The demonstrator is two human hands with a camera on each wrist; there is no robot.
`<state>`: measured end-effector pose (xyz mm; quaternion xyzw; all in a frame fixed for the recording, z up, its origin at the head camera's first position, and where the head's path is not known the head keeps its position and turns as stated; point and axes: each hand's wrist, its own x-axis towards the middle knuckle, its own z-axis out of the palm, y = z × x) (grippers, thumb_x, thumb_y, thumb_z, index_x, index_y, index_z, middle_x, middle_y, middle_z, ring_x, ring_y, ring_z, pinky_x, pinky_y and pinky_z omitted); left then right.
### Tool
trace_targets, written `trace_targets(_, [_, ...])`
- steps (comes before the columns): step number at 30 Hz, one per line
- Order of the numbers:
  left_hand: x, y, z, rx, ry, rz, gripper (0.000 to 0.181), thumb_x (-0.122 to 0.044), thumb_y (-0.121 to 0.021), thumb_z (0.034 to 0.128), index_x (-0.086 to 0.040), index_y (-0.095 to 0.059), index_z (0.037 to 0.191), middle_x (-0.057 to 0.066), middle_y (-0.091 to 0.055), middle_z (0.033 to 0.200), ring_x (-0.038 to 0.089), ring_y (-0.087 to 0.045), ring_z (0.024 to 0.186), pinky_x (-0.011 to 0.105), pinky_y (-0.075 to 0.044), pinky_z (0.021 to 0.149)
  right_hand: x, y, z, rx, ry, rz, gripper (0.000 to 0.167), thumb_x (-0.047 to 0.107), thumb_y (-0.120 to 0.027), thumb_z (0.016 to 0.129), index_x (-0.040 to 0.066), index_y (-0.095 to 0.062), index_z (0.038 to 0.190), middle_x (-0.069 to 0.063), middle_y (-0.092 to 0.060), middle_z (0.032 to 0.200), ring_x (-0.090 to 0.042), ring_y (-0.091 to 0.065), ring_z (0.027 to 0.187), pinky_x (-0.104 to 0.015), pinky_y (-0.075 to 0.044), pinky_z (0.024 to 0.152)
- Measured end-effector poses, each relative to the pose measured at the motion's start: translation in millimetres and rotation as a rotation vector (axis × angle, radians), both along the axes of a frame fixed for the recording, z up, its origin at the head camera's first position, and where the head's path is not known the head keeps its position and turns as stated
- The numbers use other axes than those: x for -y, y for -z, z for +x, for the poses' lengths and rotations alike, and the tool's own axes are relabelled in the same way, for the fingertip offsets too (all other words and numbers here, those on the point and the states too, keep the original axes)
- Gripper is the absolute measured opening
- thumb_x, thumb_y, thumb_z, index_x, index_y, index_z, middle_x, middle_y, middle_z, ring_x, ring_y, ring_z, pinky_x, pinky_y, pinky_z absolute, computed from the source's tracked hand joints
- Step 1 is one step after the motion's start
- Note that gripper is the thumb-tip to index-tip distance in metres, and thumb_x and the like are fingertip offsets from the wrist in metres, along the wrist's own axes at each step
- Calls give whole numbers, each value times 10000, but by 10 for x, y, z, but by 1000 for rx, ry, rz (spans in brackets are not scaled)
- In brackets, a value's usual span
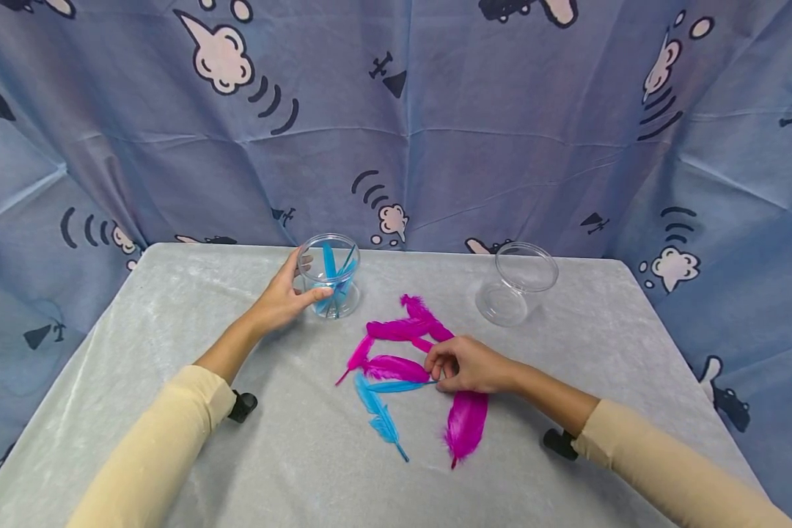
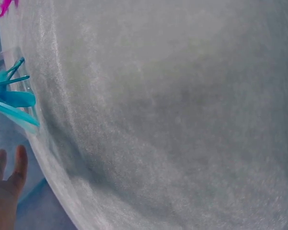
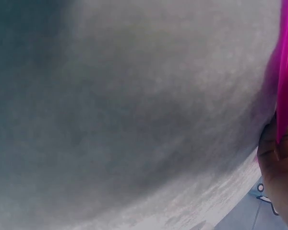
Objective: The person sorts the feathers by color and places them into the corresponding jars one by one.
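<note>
At the back left, my left hand (image 1: 284, 293) grips a clear plastic cup (image 1: 353, 297), its thumb across the near side and its fingers round the left. Several blue feathers (image 1: 330, 262) stand inside this cup. My right hand (image 1: 471, 365) is at the middle of the table, where curled fingers and thumb pinch the quill end of a blue feather (image 1: 396, 386). A second blue feather (image 1: 379, 411) lies just to the left. Magenta feathers surround the right hand: one (image 1: 467, 425) below it, one (image 1: 396, 368) to its left and several farther back.
Another clear cup (image 1: 501, 303) stands at the back right of the table, with no feathers in it. A grey-white cloth (image 1: 290, 455) covers the table. Behind the table's far edge hangs a blue patterned curtain (image 1: 475, 176).
</note>
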<state>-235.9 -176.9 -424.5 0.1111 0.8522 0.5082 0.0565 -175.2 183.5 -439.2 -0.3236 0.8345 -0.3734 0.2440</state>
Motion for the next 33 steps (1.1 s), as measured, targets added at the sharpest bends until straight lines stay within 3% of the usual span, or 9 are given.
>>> trace_targets(13, [-16,-1,-8,13,10,10,948,-336,-697,945,-145,-38,1600,191,-220,1610,386,-214,1475,591,-337,1102,-7,10,5,-36,2,-2,174,2,-777,807,81,-711,947,28,-649,790,-112,-596,722,-231,-516,666])
trace_targets(20, [-17,-18,-1,20,20,17,950,-324,-688,953,-141,-17,1600,208,-192,1615,401,-188,1481,602,-320,1107,-11,-4,-1,-9,6,-29,171,-32,-758,813,57,-710,951,-4,-663,794,-134,-608,738,-236,-522,684])
trace_targets(22, [-29,-58,19,28,25,24,942,-297,-683,959,-123,-13,1597,225,-178,1614,411,-175,1482,609,-310,1109,-16,-20,-8,5,-1,-43,173,-42,-751,815,47,-708,957,-7,-668,794,-135,-618,741,-243,-535,693])
trace_targets(28, [-106,-360,186,53,42,23,889,-173,-657,975,-1,-20,1571,303,-165,1590,461,-166,1469,619,-301,1108,-28,-112,-33,22,-8,-47,179,-27,-755,829,43,-707,986,18,-681,806,-134,-639,747,-253,-547,694])
trace_targets(30, [-115,-416,221,54,46,16,881,-169,-652,977,13,-22,1566,313,-170,1583,467,-175,1464,619,-306,1106,-27,-151,-40,18,-7,-48,172,-29,-748,833,41,-708,985,13,-684,810,-137,-641,748,-256,-542,690])
trace_targets(33, [-66,-257,133,45,37,5,909,-246,-663,974,-43,-18,1581,269,-182,1598,440,-185,1470,609,-309,1109,-21,-213,-59,3,-7,-51,152,-35,-738,843,28,-710,979,-18,-690,815,-141,-638,742,-263,-534,679])
